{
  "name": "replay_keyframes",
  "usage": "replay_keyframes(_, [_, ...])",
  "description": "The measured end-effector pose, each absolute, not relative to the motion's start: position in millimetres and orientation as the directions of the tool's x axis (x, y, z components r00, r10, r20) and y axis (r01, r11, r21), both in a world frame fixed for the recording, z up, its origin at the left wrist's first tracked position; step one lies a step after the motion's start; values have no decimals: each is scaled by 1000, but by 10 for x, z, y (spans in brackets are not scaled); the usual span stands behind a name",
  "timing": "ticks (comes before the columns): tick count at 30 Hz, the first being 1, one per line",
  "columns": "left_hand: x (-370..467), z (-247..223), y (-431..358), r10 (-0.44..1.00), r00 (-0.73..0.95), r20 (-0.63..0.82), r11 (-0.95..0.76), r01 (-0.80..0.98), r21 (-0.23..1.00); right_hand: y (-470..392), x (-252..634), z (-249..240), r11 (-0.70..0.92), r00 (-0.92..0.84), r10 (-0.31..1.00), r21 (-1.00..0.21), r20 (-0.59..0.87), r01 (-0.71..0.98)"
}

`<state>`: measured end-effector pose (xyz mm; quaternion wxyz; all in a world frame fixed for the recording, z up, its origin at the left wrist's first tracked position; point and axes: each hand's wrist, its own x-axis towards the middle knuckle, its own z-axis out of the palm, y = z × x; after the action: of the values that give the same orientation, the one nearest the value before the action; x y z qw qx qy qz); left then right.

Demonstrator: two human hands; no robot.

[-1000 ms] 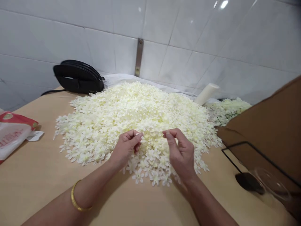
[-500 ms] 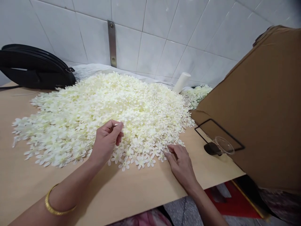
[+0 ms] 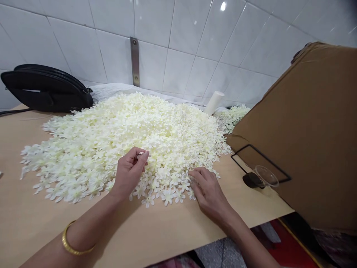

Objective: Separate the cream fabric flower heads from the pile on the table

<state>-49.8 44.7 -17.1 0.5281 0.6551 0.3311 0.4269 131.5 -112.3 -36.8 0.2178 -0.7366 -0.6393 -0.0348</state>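
White flowers make up the pile (image 3: 131,124), which spreads over the table (image 3: 156,234). Above the pile's near edge is the left hand (image 3: 129,173), thumb and forefinger pinched on a pale bit (image 3: 141,153) too small to make out. At the pile's near right edge, the right hand (image 3: 209,191) lies low, its fingers bent and against the flowers; I cannot tell whether they grip one. Nearer than the pile, a gold bangle (image 3: 64,240) circles the left arm (image 3: 102,217). Left of the pile sits a black bag (image 3: 47,93); behind the pile, a metal strip (image 3: 135,61) on the tiled wall (image 3: 111,16). A white roll (image 3: 214,103) tilts at the pile's back right; right of the pile stands a box (image 3: 312,141), with a clear disc (image 3: 267,175) before it
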Motion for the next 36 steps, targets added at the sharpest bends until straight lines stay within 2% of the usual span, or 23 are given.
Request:
replay_keyframes(3, [-498, -176, 454, 885, 415, 211, -227, -11, 974, -1104, 1299, -441, -78, 190, 909, -298, 372, 952])
replay_keyframes(6, [-506, -181, 456, 890, 412, 195, -210, -9, 978, -1031, 1324, -411, -69, 225, 893, -375, 390, 924])
replay_keyframes(9, [-513, -195, 452, 889, 409, 204, -214, -22, 977, -930, 1356, -227, -18, 263, 881, -528, 393, 849])
replay_keyframes(12, [-518, -211, 446, 881, 423, 212, -225, -18, 974, -741, 1345, 21, 29, 316, 887, -722, 338, 691])
replay_keyframes(15, [-526, -210, 438, 875, 440, 203, -227, 1, 974, -408, 1270, 195, 55, 292, 917, -811, 272, 582])
replay_keyframes(19, [-533, -196, 433, 865, 437, 247, -279, 8, 960, 129, 1123, 231, 61, 245, 920, -731, 305, 680])
replay_keyframes(24, [-521, -227, 446, 822, 448, 351, -401, 19, 916, 380, 1070, 204, -76, 367, 863, -629, 347, 774])
replay_keyframes(27, [-507, -253, 445, 816, 428, 389, -447, 41, 894, 152, 1165, 230, -136, 413, 823, -570, 390, 810])
replay_keyframes(30, [-488, -261, 431, 804, 428, 412, -470, 35, 882, -278, 1295, 207, -114, 360, 831, -505, 423, 856])
replay_keyframes(36, [-481, -264, 385, 777, 449, 440, -493, 1, 870, -1211, 1366, -168, -168, 357, 905, -577, 231, 799])
